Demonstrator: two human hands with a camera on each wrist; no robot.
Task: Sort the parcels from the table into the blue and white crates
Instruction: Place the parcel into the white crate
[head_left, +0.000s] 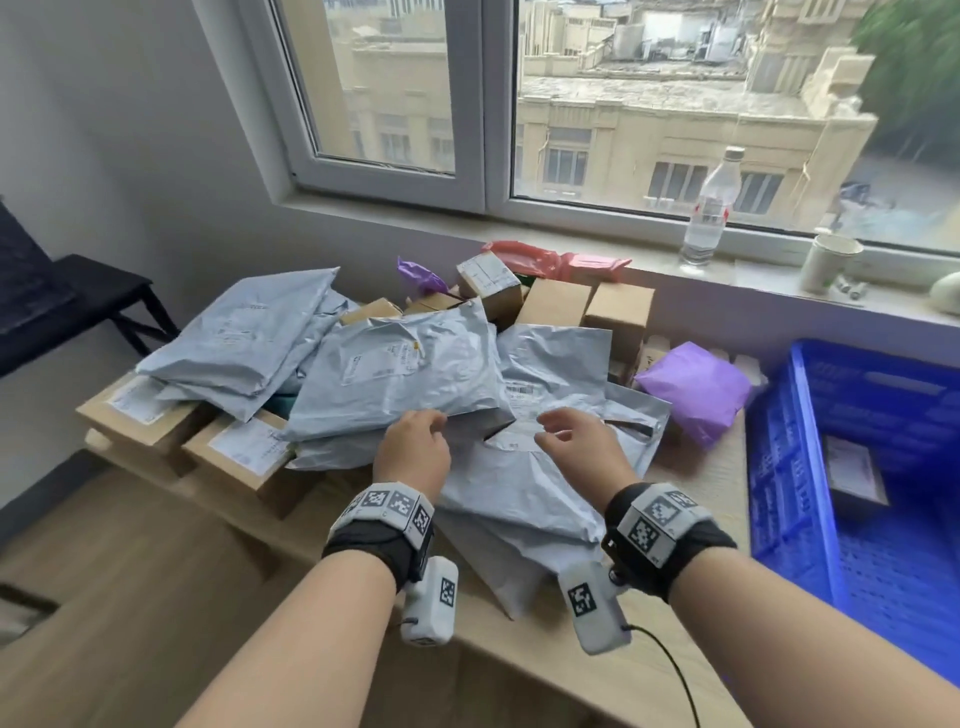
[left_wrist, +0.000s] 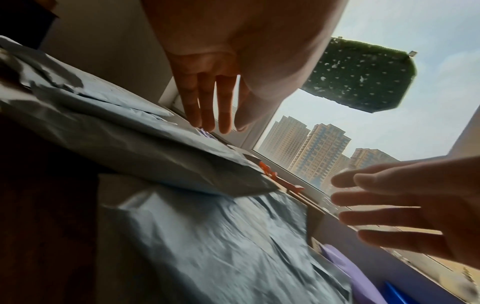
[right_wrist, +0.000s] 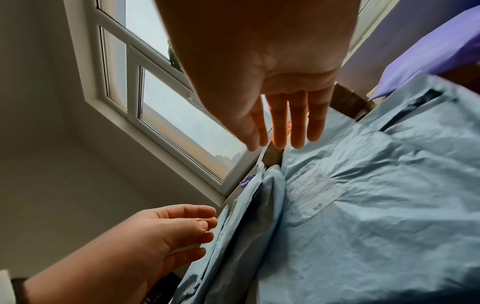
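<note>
Hazard: grey mailers (head_left: 395, 374) overlap loosely; lifting one by a slack edge could drag its neighbours off the table's (head_left: 691, 488) near edge.

Grip: left hand (head_left: 413, 447) and right hand (head_left: 576, 441) both relaxed, fingers apart, holding nothing, over the pile.

Item: crinkled grey plastic, labelled, heaped mid-table beside the blue crate (head_left: 779, 467) at the right edge.

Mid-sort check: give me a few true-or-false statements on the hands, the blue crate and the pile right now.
1. Both hands grip a parcel. False: the left hand and right hand hover open over the grey mailers.
2. The blue crate holds a parcel. True: one small flat parcel.
3. A purple parcel lies beside the blue crate. True.
4. The water bottle stands on the table. False: on the windowsill.
</note>
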